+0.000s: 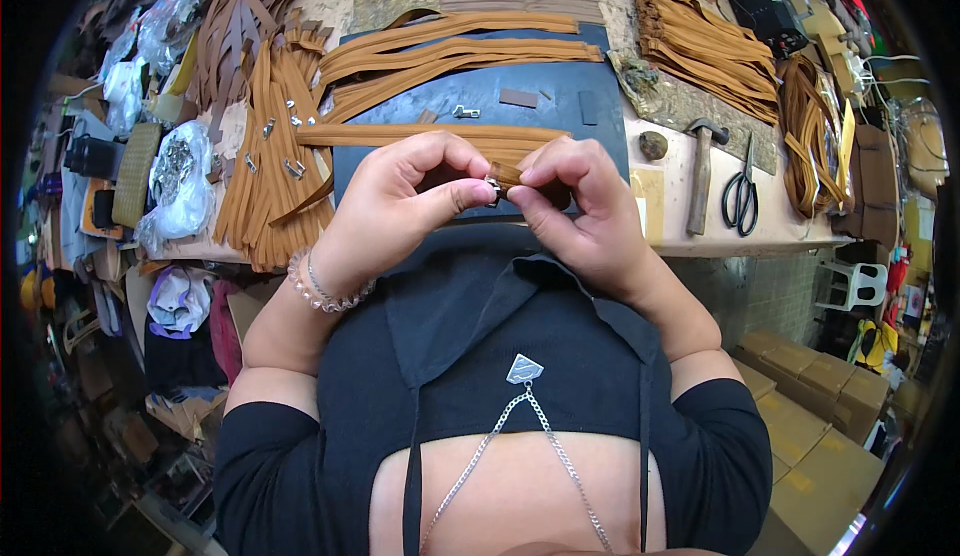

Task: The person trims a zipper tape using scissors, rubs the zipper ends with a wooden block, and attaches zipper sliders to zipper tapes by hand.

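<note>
Above the front edge of the work mat, my two hands meet at the end of a brown zipper tape (506, 172). My left hand (415, 181) pinches a small shiny metal piece (493, 187), which looks like a zipper slider, between thumb and forefinger. Thumb and fingers of my right hand (585, 191) grip the tape end right beside it. Whether the metal piece is on the tape cannot be made out. Behind my hands, another brown zipper tape (400, 136) lies across the dark mat (365, 171). Farther back is a loose metal slider (466, 112).
Left are heaped zipper tapes (265, 181) with several sliders on them, and a plastic bag of metal parts (180, 171). Right of the mat lie a stone (653, 145), a hammer (702, 176) and black-handled scissors (741, 196). A zipper bundle (700, 46) lies behind.
</note>
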`<move>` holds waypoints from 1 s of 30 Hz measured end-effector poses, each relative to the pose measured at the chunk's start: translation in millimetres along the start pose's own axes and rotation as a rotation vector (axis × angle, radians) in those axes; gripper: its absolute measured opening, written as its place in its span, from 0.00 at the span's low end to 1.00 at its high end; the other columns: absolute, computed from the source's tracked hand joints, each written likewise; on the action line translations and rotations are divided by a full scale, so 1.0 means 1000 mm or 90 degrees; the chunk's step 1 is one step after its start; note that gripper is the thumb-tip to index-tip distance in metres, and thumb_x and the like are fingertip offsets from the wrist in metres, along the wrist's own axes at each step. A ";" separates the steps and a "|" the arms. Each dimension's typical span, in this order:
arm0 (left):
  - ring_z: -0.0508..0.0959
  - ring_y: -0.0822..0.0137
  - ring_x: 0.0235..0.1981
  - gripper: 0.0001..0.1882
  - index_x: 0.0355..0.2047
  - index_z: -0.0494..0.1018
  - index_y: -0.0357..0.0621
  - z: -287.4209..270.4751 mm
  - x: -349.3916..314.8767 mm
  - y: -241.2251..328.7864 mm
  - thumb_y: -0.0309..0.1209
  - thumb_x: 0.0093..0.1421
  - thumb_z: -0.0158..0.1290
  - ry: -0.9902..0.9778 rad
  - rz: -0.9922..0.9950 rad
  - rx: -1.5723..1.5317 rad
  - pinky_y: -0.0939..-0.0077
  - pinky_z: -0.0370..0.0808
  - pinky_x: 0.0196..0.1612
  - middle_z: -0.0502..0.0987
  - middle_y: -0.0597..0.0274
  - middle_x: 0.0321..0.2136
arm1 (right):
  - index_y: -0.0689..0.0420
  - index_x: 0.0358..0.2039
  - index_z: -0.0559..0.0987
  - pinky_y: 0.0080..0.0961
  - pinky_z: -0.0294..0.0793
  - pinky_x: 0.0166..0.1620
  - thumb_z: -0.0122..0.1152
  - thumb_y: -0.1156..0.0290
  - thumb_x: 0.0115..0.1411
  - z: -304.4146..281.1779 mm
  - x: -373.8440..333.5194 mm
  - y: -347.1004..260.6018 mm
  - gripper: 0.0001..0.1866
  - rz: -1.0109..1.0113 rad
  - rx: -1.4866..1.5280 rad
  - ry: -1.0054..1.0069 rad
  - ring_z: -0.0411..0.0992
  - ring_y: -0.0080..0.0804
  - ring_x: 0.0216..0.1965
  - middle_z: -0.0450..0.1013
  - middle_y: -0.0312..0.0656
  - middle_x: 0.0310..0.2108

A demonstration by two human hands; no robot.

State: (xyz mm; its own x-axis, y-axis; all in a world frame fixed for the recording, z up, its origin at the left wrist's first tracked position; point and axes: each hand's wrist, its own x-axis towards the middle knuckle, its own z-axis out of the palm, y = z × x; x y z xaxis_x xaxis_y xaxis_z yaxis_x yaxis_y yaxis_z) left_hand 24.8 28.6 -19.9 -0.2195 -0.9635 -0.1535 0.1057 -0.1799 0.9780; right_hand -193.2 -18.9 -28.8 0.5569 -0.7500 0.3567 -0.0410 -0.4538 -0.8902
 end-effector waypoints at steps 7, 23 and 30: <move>0.77 0.73 0.36 0.06 0.35 0.76 0.34 0.011 0.000 -0.009 0.21 0.59 0.61 0.052 0.155 0.126 0.77 0.75 0.42 0.79 0.62 0.33 | 0.57 0.35 0.74 0.33 0.73 0.41 0.62 0.88 0.49 -0.002 0.005 0.004 0.15 -0.150 -0.059 -0.029 0.73 0.42 0.36 0.74 0.42 0.32; 0.76 0.75 0.35 0.05 0.36 0.75 0.35 0.009 0.000 0.004 0.21 0.61 0.60 0.033 0.194 0.131 0.80 0.74 0.41 0.76 0.62 0.34 | 0.57 0.35 0.72 0.24 0.72 0.38 0.65 0.85 0.56 0.001 0.002 0.005 0.12 -0.093 0.091 0.031 0.72 0.31 0.32 0.73 0.41 0.33; 0.71 0.72 0.41 0.09 0.38 0.72 0.38 0.011 -0.004 0.004 0.30 0.65 0.58 -0.023 0.158 0.044 0.79 0.68 0.49 0.72 0.63 0.39 | 0.57 0.34 0.70 0.21 0.70 0.37 0.65 0.85 0.58 0.001 -0.001 0.001 0.13 -0.051 0.182 0.022 0.70 0.25 0.33 0.72 0.39 0.34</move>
State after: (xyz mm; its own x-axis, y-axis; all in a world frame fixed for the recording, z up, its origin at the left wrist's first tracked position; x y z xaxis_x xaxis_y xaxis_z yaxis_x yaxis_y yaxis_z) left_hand 15.8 33.8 -13.9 -0.2298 -0.9685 0.0960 0.0942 0.0760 0.9926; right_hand -193.1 -17.6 -30.3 0.5200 -0.7359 0.4336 0.2397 -0.3614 -0.9011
